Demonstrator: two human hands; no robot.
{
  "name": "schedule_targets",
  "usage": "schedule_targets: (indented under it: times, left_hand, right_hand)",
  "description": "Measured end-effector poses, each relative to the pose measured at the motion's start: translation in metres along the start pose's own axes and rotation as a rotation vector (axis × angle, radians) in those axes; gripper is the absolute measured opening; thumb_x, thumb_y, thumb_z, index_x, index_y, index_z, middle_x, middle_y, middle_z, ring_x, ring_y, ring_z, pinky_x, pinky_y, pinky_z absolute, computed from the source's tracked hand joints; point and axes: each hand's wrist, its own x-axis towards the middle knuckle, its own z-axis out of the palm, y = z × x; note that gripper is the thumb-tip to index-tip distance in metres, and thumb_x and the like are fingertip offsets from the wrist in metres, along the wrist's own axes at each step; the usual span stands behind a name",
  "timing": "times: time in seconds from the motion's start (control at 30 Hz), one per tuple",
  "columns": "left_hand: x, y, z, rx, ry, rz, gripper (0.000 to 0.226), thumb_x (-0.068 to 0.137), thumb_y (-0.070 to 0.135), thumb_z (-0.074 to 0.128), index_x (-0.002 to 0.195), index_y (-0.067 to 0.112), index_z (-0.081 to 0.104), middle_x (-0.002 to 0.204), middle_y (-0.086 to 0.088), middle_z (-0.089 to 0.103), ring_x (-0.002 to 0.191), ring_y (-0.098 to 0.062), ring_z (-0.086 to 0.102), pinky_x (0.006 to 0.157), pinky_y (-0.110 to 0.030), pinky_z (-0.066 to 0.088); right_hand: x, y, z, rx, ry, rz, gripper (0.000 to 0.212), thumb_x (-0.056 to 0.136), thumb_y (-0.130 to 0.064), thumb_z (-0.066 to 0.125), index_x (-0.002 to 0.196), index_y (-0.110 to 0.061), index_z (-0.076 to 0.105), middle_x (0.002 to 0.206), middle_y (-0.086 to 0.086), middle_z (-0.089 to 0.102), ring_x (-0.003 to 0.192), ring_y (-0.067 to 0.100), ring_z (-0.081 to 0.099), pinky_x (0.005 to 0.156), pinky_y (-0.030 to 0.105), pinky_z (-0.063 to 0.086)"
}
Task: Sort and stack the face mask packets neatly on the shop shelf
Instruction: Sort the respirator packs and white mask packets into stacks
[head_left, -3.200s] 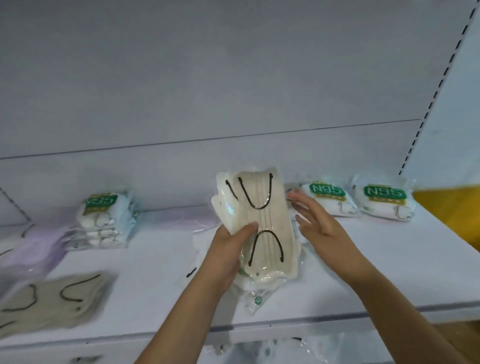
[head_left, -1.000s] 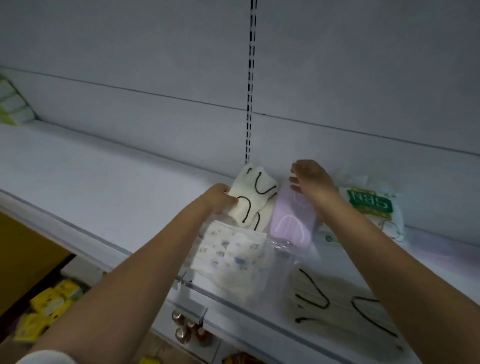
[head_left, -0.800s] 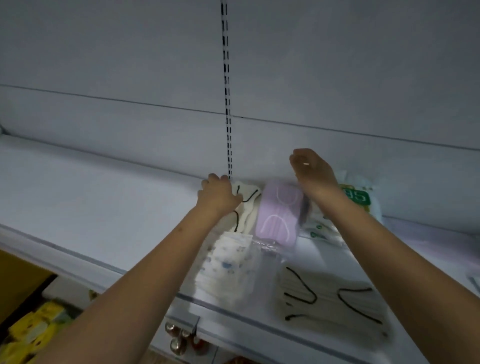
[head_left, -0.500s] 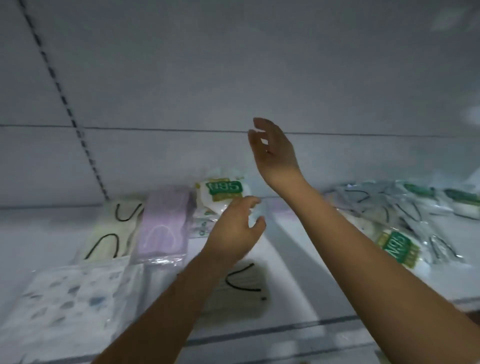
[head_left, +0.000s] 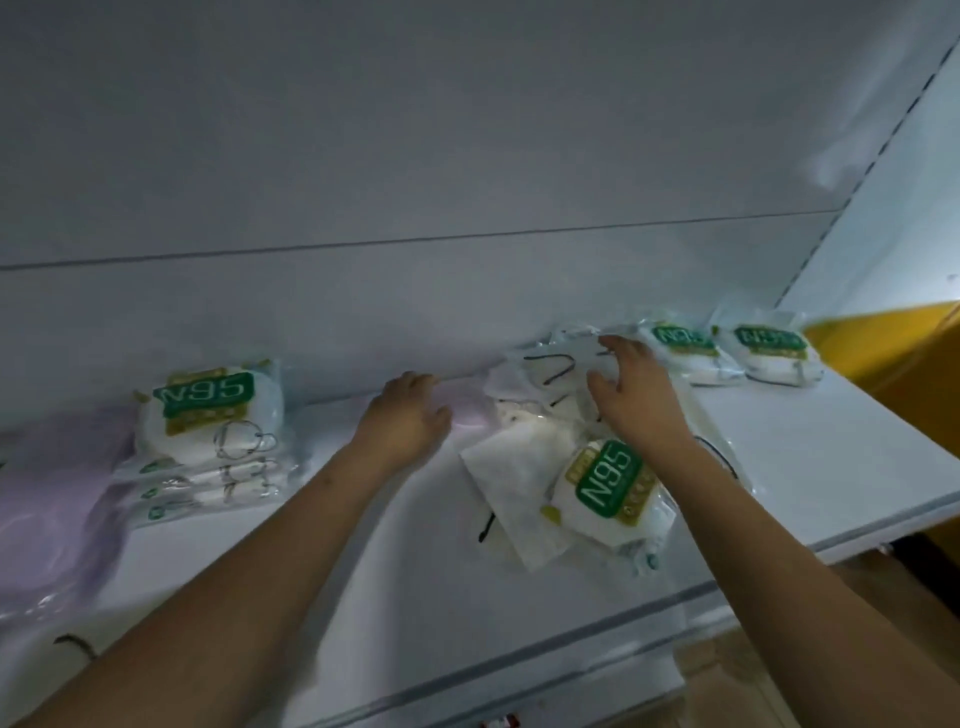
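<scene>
Two hands over the loose pile right of centre on the shelf (head_left: 857, 452); that pile is what the next move turns on. Right hand (head_left: 636, 397) sits directly on top of it, fingers spread and fairly straight, tips on a clear packet with black ear loops (head_left: 545, 369) at the back of the heap; looks like pressing or reaching, not a closed pinch, though the fingertips are partly hidden by the plastic. Left hand (head_left: 408, 415) is just left of the pile, palm down, fingers reaching toward a pale lilac packet (head_left: 470, 410) at the pile's left edge; can't tell if it's curled on anything, fingertips out of sight.

Pile is a mess: loose N95 packet (head_left: 610, 486) at the front, long axis tilted toward the back right, lying over a white packet (head_left: 511, 478). Sorted targets lie either side: N95 stack (head_left: 208, 441) well to the left, nearer the left hand; two N95 packets (head_left: 727, 348) at the back right, nearer the right hand.

My read: the loose N95 lies below the right wrist, toward the front edge, so the right hand must draw back to take it; either stack is reachable, the right one closer.
</scene>
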Motion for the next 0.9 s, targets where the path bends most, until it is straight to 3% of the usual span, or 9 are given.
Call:
schedule_targets:
  times: [0.13, 0.2, 0.3, 0.43, 0.53, 0.6, 0.67, 0.8, 0.9]
  left_hand:
    - [0.016, 0.021, 0.018, -0.149, 0.2, -0.045, 0.065, 0.08, 0.047, 0.038, 0.122, 0.003, 0.062, 0.122, -0.019, 0.059, 0.114, -0.036, 0.057, 0.094, -0.036, 0.046]
    - [0.02, 0.049, 0.028, -0.277, 0.351, 0.026, 0.063, 0.082, 0.046, 0.04, 0.121, 0.003, 0.062, 0.122, -0.016, 0.058, 0.114, -0.03, 0.057, 0.095, -0.028, 0.042]
    - [0.039, 0.09, 0.037, -0.25, 0.308, 0.133, 0.063, 0.089, 0.054, 0.046, 0.133, 0.01, 0.055, 0.132, -0.01, 0.054, 0.12, -0.025, 0.052, 0.1, -0.032, 0.042]
    - [0.065, 0.116, 0.049, 0.14, 0.004, 0.19, 0.071, 0.089, 0.061, 0.058, 0.149, 0.029, 0.04, 0.143, -0.003, 0.052, 0.126, -0.025, 0.052, 0.1, -0.041, 0.043]
    - [0.062, 0.122, 0.042, 0.119, 0.042, 0.174, 0.04, 0.093, 0.049, 0.055, 0.13, 0.036, 0.062, 0.118, 0.0, 0.069, 0.108, -0.022, 0.063, 0.093, -0.039, 0.047]
    - [0.057, 0.127, 0.028, 0.013, 0.105, 0.101, 0.022, 0.094, 0.035, 0.053, 0.1, 0.028, 0.073, 0.094, -0.002, 0.072, 0.093, -0.026, 0.067, 0.077, -0.034, 0.05]
    - [0.05, 0.133, 0.018, -0.084, 0.148, 0.045, 0.023, 0.096, 0.02, 0.051, 0.089, 0.021, 0.073, 0.085, -0.005, 0.07, 0.086, -0.029, 0.068, 0.068, -0.034, 0.049]
    - [0.014, 0.157, 0.023, 0.01, 0.418, 0.259, 0.043, 0.092, 0.022, 0.043, 0.125, 0.013, 0.069, 0.121, -0.015, 0.068, 0.107, -0.035, 0.065, 0.09, -0.043, 0.054]
    - [-0.009, 0.164, 0.046, 0.206, 0.019, 0.221, 0.058, 0.096, 0.062, 0.026, 0.132, 0.031, 0.061, 0.152, -0.005, 0.043, 0.145, -0.031, 0.033, 0.118, -0.058, 0.022]
  right_hand:
    - [0.019, 0.048, -0.005, -0.261, -0.235, 0.022, 0.082, 0.086, -0.052, 0.064, 0.153, -0.022, 0.028, 0.158, 0.012, 0.029, 0.143, 0.036, 0.029, 0.114, 0.049, 0.031]
    - [0.02, 0.06, -0.002, -0.189, -0.306, 0.122, 0.088, 0.084, -0.059, 0.064, 0.154, -0.022, 0.025, 0.158, 0.013, 0.027, 0.142, 0.039, 0.03, 0.113, 0.051, 0.034]
    - [0.015, 0.073, 0.0, -0.077, -0.226, 0.069, 0.062, 0.087, -0.043, 0.067, 0.138, -0.014, 0.047, 0.132, 0.011, 0.055, 0.119, 0.034, 0.054, 0.093, 0.039, 0.048]
    - [0.014, 0.085, -0.02, 0.009, -0.155, 0.065, 0.024, 0.095, -0.014, 0.057, 0.117, -0.007, 0.063, 0.106, 0.014, 0.067, 0.102, 0.031, 0.061, 0.075, 0.025, 0.037]
    - [0.019, 0.098, -0.043, 0.036, -0.04, 0.11, 0.031, 0.101, -0.015, 0.044, 0.076, -0.001, 0.055, 0.07, 0.012, 0.056, 0.071, 0.029, 0.054, 0.055, 0.02, 0.03]
    - [0.022, 0.099, -0.059, 0.157, 0.047, 0.181, 0.035, 0.103, -0.017, 0.038, 0.072, -0.001, 0.047, 0.062, 0.008, 0.047, 0.06, 0.021, 0.042, 0.052, 0.013, 0.029]
    - [0.023, 0.096, -0.069, 0.329, 0.095, 0.276, 0.034, 0.103, -0.02, 0.036, 0.078, -0.003, 0.049, 0.066, 0.007, 0.046, 0.065, 0.02, 0.041, 0.063, 0.027, 0.034]
    - [0.015, 0.085, -0.073, 0.566, 0.13, 0.355, 0.033, 0.105, -0.025, 0.034, 0.081, -0.009, 0.049, 0.072, 0.002, 0.045, 0.074, 0.02, 0.044, 0.076, 0.035, 0.034]
    - [0.007, 0.088, -0.072, 0.583, 0.189, 0.353, 0.036, 0.106, -0.026, 0.032, 0.08, -0.007, 0.047, 0.071, 0.002, 0.046, 0.078, 0.023, 0.046, 0.078, 0.035, 0.034]
